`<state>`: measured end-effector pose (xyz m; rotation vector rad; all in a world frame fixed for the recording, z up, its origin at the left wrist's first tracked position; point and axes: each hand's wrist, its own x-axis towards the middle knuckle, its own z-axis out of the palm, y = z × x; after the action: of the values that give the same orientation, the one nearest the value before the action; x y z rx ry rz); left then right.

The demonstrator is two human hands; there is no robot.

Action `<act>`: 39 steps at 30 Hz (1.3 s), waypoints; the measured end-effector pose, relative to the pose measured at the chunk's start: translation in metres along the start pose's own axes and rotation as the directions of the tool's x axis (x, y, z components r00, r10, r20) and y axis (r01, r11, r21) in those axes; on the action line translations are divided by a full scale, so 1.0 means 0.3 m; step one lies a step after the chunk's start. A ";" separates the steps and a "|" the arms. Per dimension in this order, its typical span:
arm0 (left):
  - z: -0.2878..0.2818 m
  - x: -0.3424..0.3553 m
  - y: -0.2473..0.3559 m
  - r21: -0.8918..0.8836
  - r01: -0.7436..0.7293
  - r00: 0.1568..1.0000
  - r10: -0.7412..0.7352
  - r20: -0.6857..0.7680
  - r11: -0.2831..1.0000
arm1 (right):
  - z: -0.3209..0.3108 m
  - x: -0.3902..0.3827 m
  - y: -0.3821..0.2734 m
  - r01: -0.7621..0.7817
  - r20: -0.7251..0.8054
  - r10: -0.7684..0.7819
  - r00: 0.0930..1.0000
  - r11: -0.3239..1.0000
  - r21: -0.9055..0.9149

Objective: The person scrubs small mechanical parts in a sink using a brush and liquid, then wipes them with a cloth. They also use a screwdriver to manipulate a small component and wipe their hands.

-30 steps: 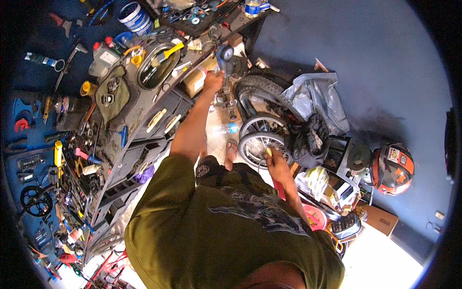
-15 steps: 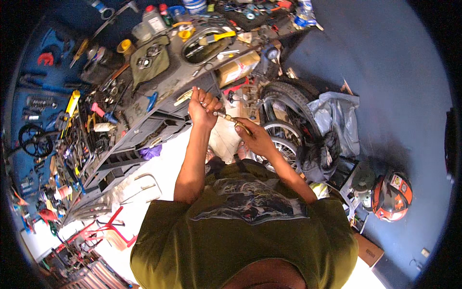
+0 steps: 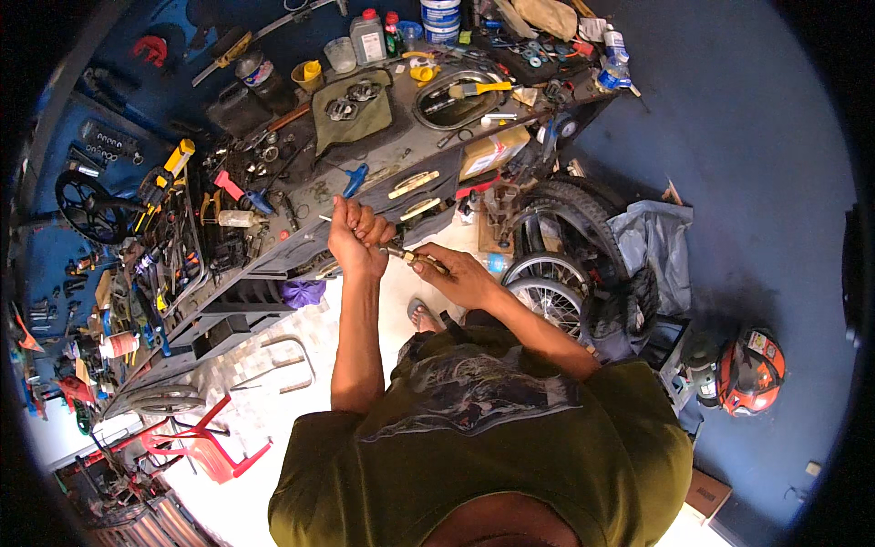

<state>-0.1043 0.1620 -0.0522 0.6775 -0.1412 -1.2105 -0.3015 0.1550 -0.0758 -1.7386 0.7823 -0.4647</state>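
One slim metal tool (image 3: 407, 256) sits in front of the tabletop (image 3: 415, 150), between your left hand (image 3: 361, 235), curled around one end, and your right hand (image 3: 463, 277), gripping its brass-coloured part. Keep both ends in line, fingers firm, so nothing slips.

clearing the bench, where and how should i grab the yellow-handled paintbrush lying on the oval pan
Probably best by the yellow handle, near its free end, coming from above and from the right and pinching across its width. The bristles point left over the oval pan, while the handle reaches toward the right rim, so that end looks easiest to get at.
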 end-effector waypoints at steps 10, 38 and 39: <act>0.012 -0.008 0.115 -0.029 -0.007 0.999 0.008 0.037 1.000 | 0.078 0.043 -0.095 0.008 -0.018 -0.007 1.000 0.999 0.037; 0.158 0.991 -0.379 0.577 -0.279 0.930 -0.067 0.361 -0.768 | -0.847 0.139 0.256 -0.205 0.053 0.209 0.976 0.823 0.529; 0.167 1.000 -0.387 0.555 -0.273 0.931 -0.070 0.359 -0.786 | -0.848 0.150 0.273 -0.170 0.029 0.181 0.983 0.836 0.522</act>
<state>-0.1102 -0.1482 -0.1506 2.3057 -2.0302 -0.0582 -0.4594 -0.0653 -0.0797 -1.1423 0.7382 -0.5153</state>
